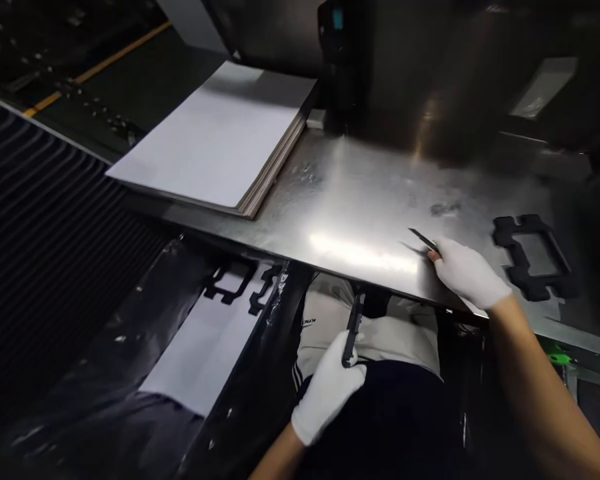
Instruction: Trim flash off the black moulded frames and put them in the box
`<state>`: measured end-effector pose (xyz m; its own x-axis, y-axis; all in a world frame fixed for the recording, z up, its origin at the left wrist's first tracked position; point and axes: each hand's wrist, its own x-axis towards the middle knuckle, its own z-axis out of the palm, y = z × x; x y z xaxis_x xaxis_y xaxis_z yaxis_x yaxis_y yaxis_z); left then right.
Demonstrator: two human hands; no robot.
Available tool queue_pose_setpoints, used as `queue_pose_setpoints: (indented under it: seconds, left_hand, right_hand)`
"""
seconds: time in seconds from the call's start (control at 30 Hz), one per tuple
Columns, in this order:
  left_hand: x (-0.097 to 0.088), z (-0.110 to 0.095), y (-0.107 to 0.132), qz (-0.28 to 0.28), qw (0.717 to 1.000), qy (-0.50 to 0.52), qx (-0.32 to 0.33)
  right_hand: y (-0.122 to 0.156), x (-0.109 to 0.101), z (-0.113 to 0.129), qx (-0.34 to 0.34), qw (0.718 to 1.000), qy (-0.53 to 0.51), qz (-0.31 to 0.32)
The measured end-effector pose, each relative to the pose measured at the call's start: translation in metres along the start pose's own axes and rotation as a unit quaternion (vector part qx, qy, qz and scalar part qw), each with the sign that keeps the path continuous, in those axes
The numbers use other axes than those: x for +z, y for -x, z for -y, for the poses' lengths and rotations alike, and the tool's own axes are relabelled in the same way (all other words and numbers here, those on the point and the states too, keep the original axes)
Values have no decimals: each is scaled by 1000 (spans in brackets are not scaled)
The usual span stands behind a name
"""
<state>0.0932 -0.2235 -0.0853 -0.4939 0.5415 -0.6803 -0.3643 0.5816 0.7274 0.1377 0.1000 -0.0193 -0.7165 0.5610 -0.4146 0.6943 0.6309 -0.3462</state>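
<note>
My left hand (329,390), in a white glove, is closed on a black notched part (353,330), seen nearly edge-on above my lap, below the table's front edge. My right hand (467,272), gloved with a bare fingertip showing, grips a slim dark pointed tool (423,237) over the metal table (365,207). The tool points up and to the left; its exact kind is unclear. Right of that hand, a black notched frame (533,257) with a rectangular opening lies on the table.
A thick stack of white sheets (215,133) sits on the table's left. Below it, a white sheet (205,357) with black notched frames (230,280) lies on dark plastic film (105,373). A dark device (333,33) stands at the back. Dark ribbed material (40,220) fills the left.
</note>
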Motion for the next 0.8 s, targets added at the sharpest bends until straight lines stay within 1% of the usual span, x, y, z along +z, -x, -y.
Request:
queue_pose_setpoints:
  seconds: [0.03,0.07,0.13,0.17,0.2,0.23,0.33,0.37,0.43,0.5,0.57,0.67,0.8]
  left_hand:
    - [-2,3,0,-9,1000,-1,0]
    - [-3,5,0,-12,1000,2,0]
    - [-2,8,0,-6,1000,18,-5]
    - [0,9,-1,0,1000,25,-3]
    - [1,8,-1,5,1000,29,6]
    - [3,7,-1,11,999,29,19]
    - [7,4,-2,38,998,18,48]
    - [8,4,-3,46,998,11,48]
    - [10,5,-4,54,998,-6,43]
    - [12,9,-5,59,997,-15,38]
    - [14,12,-6,65,997,-14,31]
    - [16,16,-5,62,998,-12,27]
    - [15,15,-5,55,997,15,49]
  right_hand:
    - [16,3,-2,-19,998,-41,35]
    - [34,8,-4,-48,991,-92,82]
    - [70,28,-3,-127,957,-186,185]
    - [87,42,-1,-161,936,-218,223]
    - [101,58,3,-179,922,-243,242]
    - [113,76,7,-179,916,-262,246]
    - [132,124,21,-114,928,-290,203]
    - [134,135,24,-96,930,-297,194]
    - [134,152,28,-94,921,-313,210]
    - [132,161,29,-105,913,-316,233]
    - [131,167,29,-105,916,-304,240]
    - [131,174,32,-78,923,-290,240]
    - [130,177,39,-60,924,-288,244]
